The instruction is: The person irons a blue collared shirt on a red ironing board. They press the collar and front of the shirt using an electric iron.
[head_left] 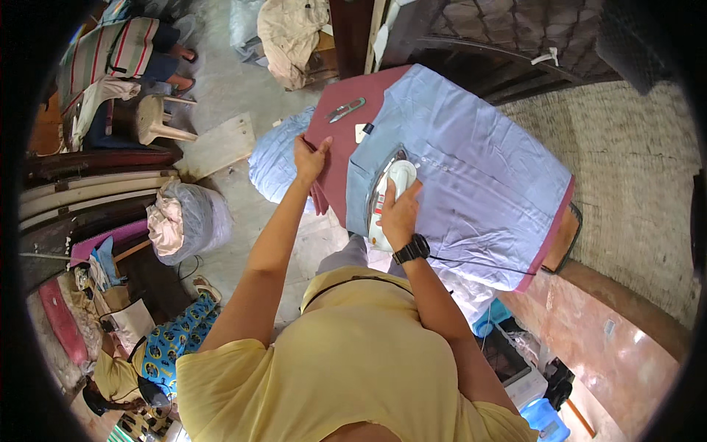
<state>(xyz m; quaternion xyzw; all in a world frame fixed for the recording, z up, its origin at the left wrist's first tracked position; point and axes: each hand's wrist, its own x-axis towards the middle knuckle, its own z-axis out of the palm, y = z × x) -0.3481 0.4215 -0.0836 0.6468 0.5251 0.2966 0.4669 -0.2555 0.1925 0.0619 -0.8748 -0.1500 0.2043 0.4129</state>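
Note:
My right hand is wrapped around the handle of a white clothes iron. The iron rests on light blue fabric close to the fabric's left edge. That fabric is spread over an ironing table with a maroon cover. At the cover's left edge, my left hand grips the maroon cloth, thumb on top; its other fingers are partly hidden. Thread snips lie on the cover beyond my left hand. Beside the fabric edge there is a small white card with a dark piece.
Bundled blue fabric sits left of the table. A plastic-wrapped bundle and a stool stand on the left. Two other people are at the left side. The iron's cord runs right; a metal grille is behind.

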